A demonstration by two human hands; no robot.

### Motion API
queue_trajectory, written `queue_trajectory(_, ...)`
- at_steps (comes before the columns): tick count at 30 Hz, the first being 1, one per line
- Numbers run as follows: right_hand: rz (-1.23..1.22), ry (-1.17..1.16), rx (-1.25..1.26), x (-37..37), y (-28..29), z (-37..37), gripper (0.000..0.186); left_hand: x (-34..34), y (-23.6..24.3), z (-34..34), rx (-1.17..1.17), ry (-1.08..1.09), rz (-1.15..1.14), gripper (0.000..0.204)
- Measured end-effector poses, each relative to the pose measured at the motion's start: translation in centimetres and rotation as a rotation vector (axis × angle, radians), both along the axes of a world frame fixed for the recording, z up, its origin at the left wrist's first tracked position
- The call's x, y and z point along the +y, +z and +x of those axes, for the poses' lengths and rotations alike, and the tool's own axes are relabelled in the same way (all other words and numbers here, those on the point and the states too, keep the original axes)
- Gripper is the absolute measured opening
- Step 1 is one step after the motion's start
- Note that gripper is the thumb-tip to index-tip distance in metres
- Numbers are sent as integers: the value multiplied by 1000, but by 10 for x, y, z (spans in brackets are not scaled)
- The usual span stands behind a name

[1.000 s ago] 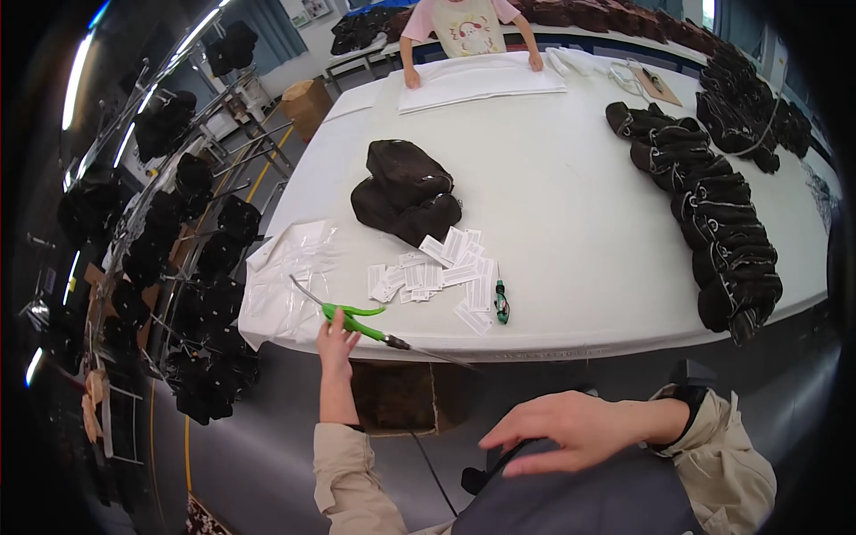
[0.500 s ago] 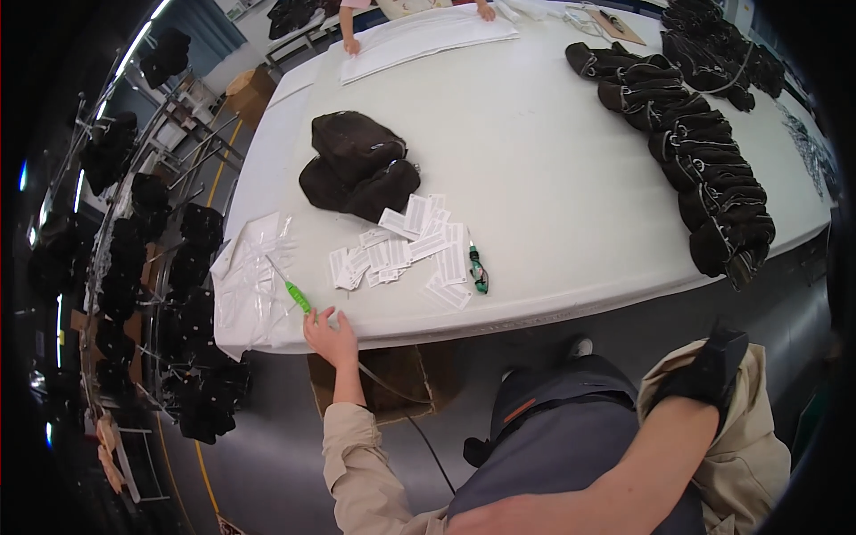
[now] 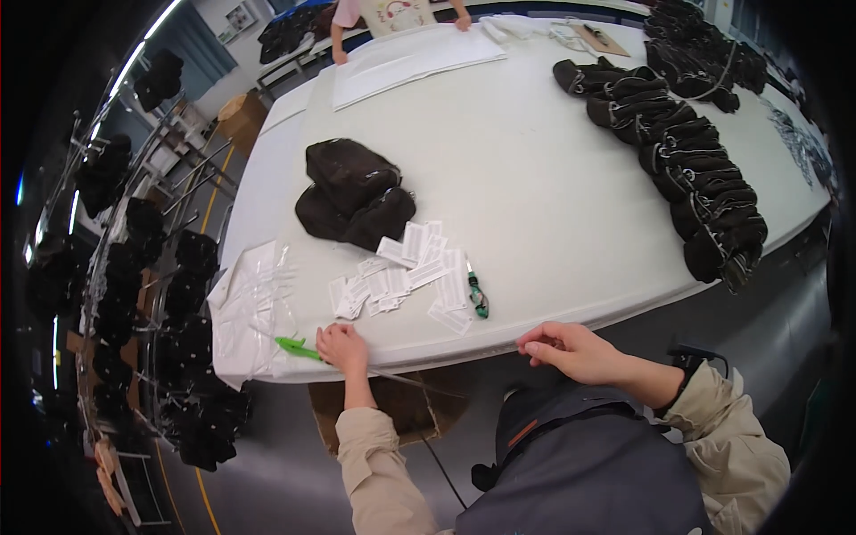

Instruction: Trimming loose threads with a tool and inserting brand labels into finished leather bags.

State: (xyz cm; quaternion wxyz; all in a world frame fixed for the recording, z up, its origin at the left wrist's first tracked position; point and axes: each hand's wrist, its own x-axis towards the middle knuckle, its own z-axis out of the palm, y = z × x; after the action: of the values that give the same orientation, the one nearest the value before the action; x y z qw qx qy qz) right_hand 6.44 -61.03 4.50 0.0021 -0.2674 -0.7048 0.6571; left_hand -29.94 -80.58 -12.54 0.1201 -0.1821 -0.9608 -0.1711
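My left hand [image 3: 343, 346] rests on the near edge of the white table [image 3: 553, 205], closed over a green-handled tool [image 3: 292, 345] that points left toward a heap of clear plastic bags [image 3: 250, 303]. My right hand [image 3: 571, 349] hovers at the table's front edge, fingers curled together, with nothing visible in them. Between and just beyond the hands lies a scatter of white paper tags [image 3: 401, 272]. A small green and black tool [image 3: 479, 299] lies beside them. Behind the tags sits a pile of black garments [image 3: 352, 192].
A long row of stacked black items [image 3: 704, 169] runs along the table's right side. Another person [image 3: 392, 13] stands at the far end over white sheets [image 3: 415, 58]. Racks of black goods [image 3: 134, 276] line the left. A cardboard box [image 3: 401, 410] sits under the table.
My right hand has come up from low by my lap to the table's front edge. My left hand has stayed on the green tool near the plastic bags.
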Motion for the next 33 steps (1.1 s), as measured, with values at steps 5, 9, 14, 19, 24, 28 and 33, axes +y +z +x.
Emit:
queue_trajectory(5,-175,-218,-63,38,-40,75,35,-7,20,52,13,-468,234,16)
queue_trajectory(9,-104,-435,-51,41,-55,114,36,-63,45,160,-728,-486,538,47)
queue_trajectory(14,-308,-380,-73,27,-88,117,37,-30,37,261,-1131,-525,30,36)
queue_trajectory(19,-550,-135,453,93,3,130,37,56,67,271,-992,-757,133,32)
queue_trajectory(24,-135,1026,1375,163,187,199,38,129,104,285,-932,-672,157,32)
queue_trajectory(28,22,1087,1477,190,187,242,26,170,76,288,-888,-682,309,27)
queue_trajectory(33,258,935,1646,199,209,282,25,211,36,298,-877,-522,501,26)
